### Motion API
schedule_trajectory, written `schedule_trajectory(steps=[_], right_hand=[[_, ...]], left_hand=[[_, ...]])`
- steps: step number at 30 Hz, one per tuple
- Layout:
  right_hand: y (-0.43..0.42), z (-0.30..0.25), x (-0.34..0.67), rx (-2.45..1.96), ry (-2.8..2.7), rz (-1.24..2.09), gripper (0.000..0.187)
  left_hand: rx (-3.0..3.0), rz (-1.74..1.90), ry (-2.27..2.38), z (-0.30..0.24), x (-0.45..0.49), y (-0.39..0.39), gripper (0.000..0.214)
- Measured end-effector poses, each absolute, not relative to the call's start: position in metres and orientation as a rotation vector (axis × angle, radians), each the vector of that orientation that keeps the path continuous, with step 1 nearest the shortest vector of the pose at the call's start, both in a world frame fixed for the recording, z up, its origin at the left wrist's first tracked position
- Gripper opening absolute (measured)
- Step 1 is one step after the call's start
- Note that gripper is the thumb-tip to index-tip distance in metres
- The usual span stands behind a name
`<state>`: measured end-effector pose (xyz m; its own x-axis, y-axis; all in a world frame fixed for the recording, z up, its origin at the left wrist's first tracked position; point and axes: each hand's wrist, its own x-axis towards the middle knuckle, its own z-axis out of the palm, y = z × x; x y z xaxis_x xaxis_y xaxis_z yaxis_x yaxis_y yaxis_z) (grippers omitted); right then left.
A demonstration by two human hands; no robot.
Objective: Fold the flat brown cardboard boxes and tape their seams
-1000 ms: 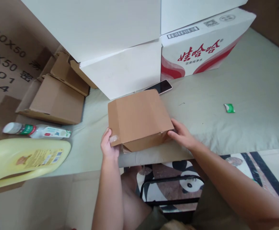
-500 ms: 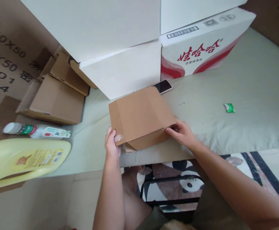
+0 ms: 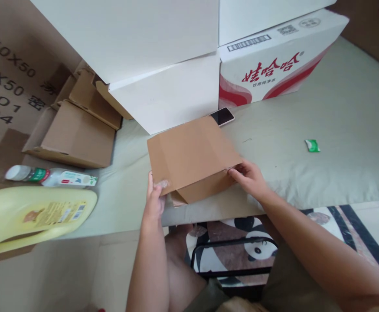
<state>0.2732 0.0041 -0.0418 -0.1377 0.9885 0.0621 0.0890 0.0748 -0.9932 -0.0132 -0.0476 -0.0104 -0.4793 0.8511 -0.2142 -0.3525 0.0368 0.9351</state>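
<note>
A small brown cardboard box rests near the front edge of the cloth-covered surface, its broad lid panel facing up and its near side partly showing below. My left hand grips the front left corner, thumb by a shiny clear patch that looks like tape. At the front right corner, my right hand pinches the lid edge and the side together; some of its fingers are hidden behind the cardboard. Just beyond the box a phone lies screen up, partly covered by it.
White cartons stand stacked behind, one with red lettering. To the left are folded brown boxes, a plastic bottle and a large yellow jug. A green packet lies on the cloth at right.
My left thumb has shifted lower at the box's corner, showing more of the clear patch. My right hand and that side of the box have moved slightly right.
</note>
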Motion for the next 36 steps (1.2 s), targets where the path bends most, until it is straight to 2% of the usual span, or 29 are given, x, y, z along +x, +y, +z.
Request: schedule_trajectory(steps=[7,11,14,16,22,30,33,36], right_hand=[[0.002,-0.041,0.271,-1.187,-1.456,1.210,0.034],[0.000,-0.042,0.271,-1.192,-1.450,1.203,0.036],[0.001,-0.044,0.274,-1.218,-1.413,1.166,0.038],[0.002,-0.045,0.276,-1.239,-1.391,1.109,0.040],[0.002,-0.044,0.275,-1.251,-1.363,1.038,0.035],[-0.004,-0.037,0.271,-1.342,-1.258,0.853,0.022],[-0.003,-0.036,0.272,-1.304,-1.229,0.887,0.023],[0.000,-0.037,0.275,-1.237,-1.219,0.936,0.034]], left_hand=[[0.692,1.776,1.420,-0.009,-0.004,-0.036,0.059],[0.676,1.799,1.367,-0.020,-0.010,-0.041,0.079],[0.839,1.652,1.403,-0.029,-0.017,-0.049,0.104],[0.983,1.521,1.455,-0.032,-0.020,-0.051,0.109],[1.261,1.502,1.456,-0.030,-0.018,-0.047,0.092],[1.139,1.531,1.512,-0.020,-0.010,-0.044,0.077],[1.102,1.459,1.494,-0.015,-0.010,-0.043,0.066],[1.119,1.431,1.532,-0.013,-0.009,-0.047,0.059]])
